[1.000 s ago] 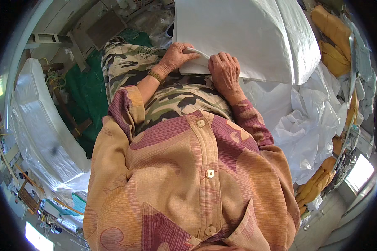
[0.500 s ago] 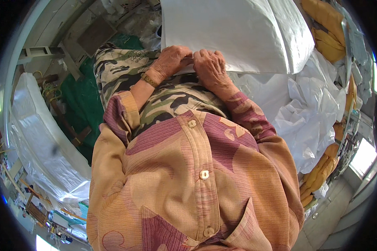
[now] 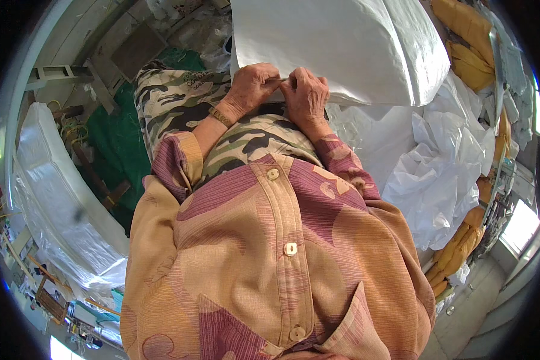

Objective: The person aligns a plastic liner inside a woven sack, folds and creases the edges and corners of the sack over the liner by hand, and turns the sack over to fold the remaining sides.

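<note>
A large white woven sack (image 3: 342,42) lies over my lap, its near edge across my camouflage trousers (image 3: 180,102). My left hand (image 3: 253,85) pinches that near edge, fingers closed on the fabric. Right beside it, my right hand (image 3: 306,95) grips the same edge, the two hands almost touching. A band sits on my left wrist (image 3: 222,116). My orange and maroon buttoned shirt (image 3: 276,240) fills the lower middle of the view.
Crumpled white plastic sheets (image 3: 444,168) pile up at the right. Yellow filled sacks (image 3: 468,30) lie at the upper right and lower right (image 3: 456,252). A green tarp (image 3: 114,144) and a clear plastic-covered bundle (image 3: 54,198) are at the left.
My two hands have drawn closer together along the sack's near edge, and the right hand has gone from lying flat to gripping the edge.
</note>
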The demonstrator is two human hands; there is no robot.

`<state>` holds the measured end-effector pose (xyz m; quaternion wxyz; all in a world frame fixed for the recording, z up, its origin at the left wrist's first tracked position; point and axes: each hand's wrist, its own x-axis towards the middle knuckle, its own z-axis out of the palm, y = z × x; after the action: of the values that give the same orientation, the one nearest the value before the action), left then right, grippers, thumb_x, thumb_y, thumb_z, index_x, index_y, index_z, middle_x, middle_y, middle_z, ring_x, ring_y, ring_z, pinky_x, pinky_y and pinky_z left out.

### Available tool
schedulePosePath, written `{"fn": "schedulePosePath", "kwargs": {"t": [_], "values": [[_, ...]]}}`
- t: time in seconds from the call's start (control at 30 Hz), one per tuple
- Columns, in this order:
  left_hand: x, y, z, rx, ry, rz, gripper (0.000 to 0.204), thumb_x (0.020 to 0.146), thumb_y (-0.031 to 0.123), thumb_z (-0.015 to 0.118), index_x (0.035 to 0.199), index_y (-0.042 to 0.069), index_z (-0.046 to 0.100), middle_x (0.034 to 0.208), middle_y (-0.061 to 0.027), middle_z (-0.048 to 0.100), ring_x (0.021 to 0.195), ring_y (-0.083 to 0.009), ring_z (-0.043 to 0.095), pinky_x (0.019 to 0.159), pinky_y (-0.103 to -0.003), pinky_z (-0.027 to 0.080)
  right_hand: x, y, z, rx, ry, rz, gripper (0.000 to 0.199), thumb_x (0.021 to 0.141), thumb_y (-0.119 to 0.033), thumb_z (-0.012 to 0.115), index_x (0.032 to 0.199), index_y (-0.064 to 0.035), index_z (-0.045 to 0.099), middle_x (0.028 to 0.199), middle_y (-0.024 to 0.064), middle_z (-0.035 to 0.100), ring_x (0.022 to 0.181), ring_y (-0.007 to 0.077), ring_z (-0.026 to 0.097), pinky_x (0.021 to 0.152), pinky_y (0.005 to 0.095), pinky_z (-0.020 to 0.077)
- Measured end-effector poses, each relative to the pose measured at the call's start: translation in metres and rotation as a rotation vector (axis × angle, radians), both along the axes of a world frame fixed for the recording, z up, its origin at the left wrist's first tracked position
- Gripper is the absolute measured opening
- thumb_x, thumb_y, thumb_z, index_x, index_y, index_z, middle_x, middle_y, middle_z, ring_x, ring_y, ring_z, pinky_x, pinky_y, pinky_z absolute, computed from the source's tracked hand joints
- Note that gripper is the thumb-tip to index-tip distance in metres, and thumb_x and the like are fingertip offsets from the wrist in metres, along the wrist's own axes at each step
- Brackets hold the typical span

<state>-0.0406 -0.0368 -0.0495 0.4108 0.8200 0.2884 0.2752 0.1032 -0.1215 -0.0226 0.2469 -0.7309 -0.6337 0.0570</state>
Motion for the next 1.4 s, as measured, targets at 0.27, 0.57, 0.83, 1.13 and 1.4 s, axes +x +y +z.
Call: {"fn": "schedulePosePath", "kwargs": {"t": [0.27,0.57,0.83,1.13,1.4], "values": [[-0.005,0.005,-0.005,-0.156,-0.031,0.111,0.022,0.081,0.024,0.072,0.079,0.003,0.065,0.073,-0.0164,0.063,0.066,-0.0333,0.062,0.061,-0.038,0.048,0.082,-0.009,0.03,0.13,-0.022,-0.402,0.012,0.084,-0.018,0.062,0.081,-0.0064,0.06,0.077,0.0102,0.063,0.072,0.0315,0.06,0.073,0.0418,0.0427],[-0.012,0.007,-0.011,-0.257,-0.058,0.093,0.019,0.082,0.018,0.074,0.08,0.001,0.065,0.069,-0.0116,0.062,0.06,-0.0206,0.059,0.058,-0.031,0.046,0.053,-0.039,0.049,-0.162,0.442,0.175,0.008,0.094,-0.008,0.054,0.096,-0.0009,0.052,0.077,0.0119,0.064,0.065,0.0227,0.061,0.063,0.0325,0.0492],[-0.01,0.011,-0.001,-0.216,-0.008,0.122,0.023,0.082,0.02,0.076,0.08,0.001,0.065,0.067,-0.0091,0.061,0.06,-0.0168,0.058,0.058,-0.03,0.046,0.15,-0.1,0.044,-0.176,0.036,0.037,0.016,0.093,-0.014,0.059,0.1,0.0,0.062,0.083,0.0139,0.068,0.072,0.0282,0.066,0.067,0.0356,0.0522],[-0.012,0.006,0.01,-0.201,-0.052,0.104,0.02,0.08,0.016,0.077,0.082,-0.001,0.067,0.074,-0.009,0.063,0.065,-0.0183,0.059,0.06,-0.03,0.047,0.055,-0.046,0.028,-0.414,1.51,-0.445,0.036,0.094,-0.036,0.063,0.102,-0.0011,0.066,0.088,0.0071,0.07,0.067,0.0086,0.063,0.059,0.0215,0.0507],[-0.018,0.008,0.015,-0.186,-0.027,0.006,0.015,0.08,0.012,0.075,0.084,0.0,0.068,0.078,-0.0094,0.063,0.069,-0.0197,0.061,0.062,-0.031,0.048,0.049,-0.03,0.017,-0.437,1.562,-0.43,0.023,0.094,-0.024,0.065,0.098,-0.0015,0.064,0.09,0.0074,0.071,0.065,0.0078,0.064,0.052,0.0196,0.0504]]}}
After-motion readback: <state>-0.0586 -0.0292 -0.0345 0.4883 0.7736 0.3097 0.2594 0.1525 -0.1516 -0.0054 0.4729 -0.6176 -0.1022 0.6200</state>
